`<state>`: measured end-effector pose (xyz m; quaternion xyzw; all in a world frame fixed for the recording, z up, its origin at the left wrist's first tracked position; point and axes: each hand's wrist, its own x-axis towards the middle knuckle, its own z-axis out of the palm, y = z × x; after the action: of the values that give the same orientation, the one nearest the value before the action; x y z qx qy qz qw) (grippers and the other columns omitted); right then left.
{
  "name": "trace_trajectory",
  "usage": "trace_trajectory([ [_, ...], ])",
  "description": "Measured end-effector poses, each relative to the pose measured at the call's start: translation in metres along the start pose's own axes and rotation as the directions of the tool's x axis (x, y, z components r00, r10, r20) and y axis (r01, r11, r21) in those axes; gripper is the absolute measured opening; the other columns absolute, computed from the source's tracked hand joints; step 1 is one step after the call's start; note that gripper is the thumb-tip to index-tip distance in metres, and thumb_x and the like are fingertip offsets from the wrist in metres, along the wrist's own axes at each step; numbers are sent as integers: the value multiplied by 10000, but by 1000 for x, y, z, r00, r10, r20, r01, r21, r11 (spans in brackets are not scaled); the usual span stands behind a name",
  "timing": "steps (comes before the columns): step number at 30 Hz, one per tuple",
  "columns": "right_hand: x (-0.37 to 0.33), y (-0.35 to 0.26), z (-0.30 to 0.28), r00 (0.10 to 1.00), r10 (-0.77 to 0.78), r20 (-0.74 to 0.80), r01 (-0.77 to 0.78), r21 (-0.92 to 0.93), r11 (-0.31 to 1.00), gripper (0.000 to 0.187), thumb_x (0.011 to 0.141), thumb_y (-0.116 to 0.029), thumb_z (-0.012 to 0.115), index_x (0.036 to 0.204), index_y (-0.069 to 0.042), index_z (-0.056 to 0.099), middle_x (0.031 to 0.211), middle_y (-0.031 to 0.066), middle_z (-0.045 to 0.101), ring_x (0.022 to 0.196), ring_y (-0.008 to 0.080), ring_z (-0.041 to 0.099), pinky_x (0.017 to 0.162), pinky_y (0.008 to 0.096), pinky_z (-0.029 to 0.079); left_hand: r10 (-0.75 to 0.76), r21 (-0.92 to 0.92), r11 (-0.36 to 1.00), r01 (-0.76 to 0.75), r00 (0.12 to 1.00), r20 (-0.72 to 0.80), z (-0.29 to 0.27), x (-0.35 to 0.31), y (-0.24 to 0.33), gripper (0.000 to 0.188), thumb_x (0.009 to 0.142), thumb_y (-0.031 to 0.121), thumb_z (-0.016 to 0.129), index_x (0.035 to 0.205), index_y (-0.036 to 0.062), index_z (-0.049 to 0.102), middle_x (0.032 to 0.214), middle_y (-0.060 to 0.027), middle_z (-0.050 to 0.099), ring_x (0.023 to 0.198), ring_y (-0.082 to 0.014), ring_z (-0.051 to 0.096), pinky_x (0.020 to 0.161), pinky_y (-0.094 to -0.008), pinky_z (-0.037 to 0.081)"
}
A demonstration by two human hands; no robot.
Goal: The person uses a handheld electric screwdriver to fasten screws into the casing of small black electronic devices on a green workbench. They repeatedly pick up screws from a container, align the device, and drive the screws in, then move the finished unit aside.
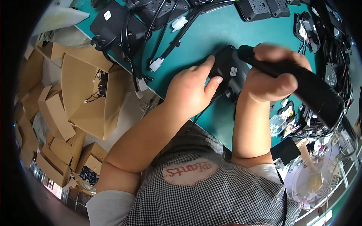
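Note:
A black plastic housing [222, 67] with a small white label lies on the green tabletop in front of me. My left hand [189, 88] holds it down from the left, with the thumb and a finger on its surface. A thick black cylindrical power screwdriver [316, 92] is gripped in my right hand [268, 83]. The tool slants from the housing toward the lower right, and its narrow end is over the housing's right side. Blur covers some of the right fingers. My right hand and the tool hide part of the housing.
More black housings [117, 28] with cables and white connectors [155, 64] lie at the far left; others [253, 10] sit at the back. On the right are a dish of small screws [277, 125] and cluttered parts. A cardboard box [81, 100] stands left, a fan [310, 180] lower right.

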<state>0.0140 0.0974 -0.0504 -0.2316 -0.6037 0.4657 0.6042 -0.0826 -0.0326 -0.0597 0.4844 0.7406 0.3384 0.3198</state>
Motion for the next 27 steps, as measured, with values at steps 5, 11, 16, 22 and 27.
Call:
trace_trajectory([
  [5,14,-19,-15,933,286,-217,-159,465,871,482,817,-553,514,1025,-118,515,701,80,570,571,210,527,527,370,450,-298,-633,655,413,911,286,-14,1,1,498,917,316,502,1258,-42,448,777,-45,550,643,-126,461,587,-304,421],
  [11,10,-76,-9,934,348,-76,-275,466,841,636,683,-688,584,973,-122,554,701,28,522,561,153,504,545,327,420,-13,-914,-69,399,916,401,-21,-5,2,799,903,614,164,1360,-31,282,1333,-194,387,1242,-293,374,1033,-400,289],
  [16,-4,-77,-2,964,267,7,-229,538,812,757,721,-739,496,1113,-92,505,760,62,553,562,190,541,542,349,461,96,-926,-46,375,924,370,-22,-11,16,815,894,629,159,1381,-18,247,1359,-211,358,1244,-285,372,1032,-409,289],
  [22,-12,-71,-1,937,341,-72,-258,515,817,713,738,-740,468,1070,-110,509,722,60,548,530,194,533,518,361,461,57,-925,8,379,924,379,-18,-16,14,612,952,459,286,1326,-21,347,1235,-175,471,1111,-236,472,954,-374,376],
  [27,-10,-74,-8,923,371,-99,-270,517,812,699,734,-743,468,1058,-125,521,704,46,544,524,186,525,517,350,457,-141,-833,71,549,832,537,-18,-22,2,192,906,116,525,1051,-7,548,872,-55,596,734,-121,574,654,-254,484],
])
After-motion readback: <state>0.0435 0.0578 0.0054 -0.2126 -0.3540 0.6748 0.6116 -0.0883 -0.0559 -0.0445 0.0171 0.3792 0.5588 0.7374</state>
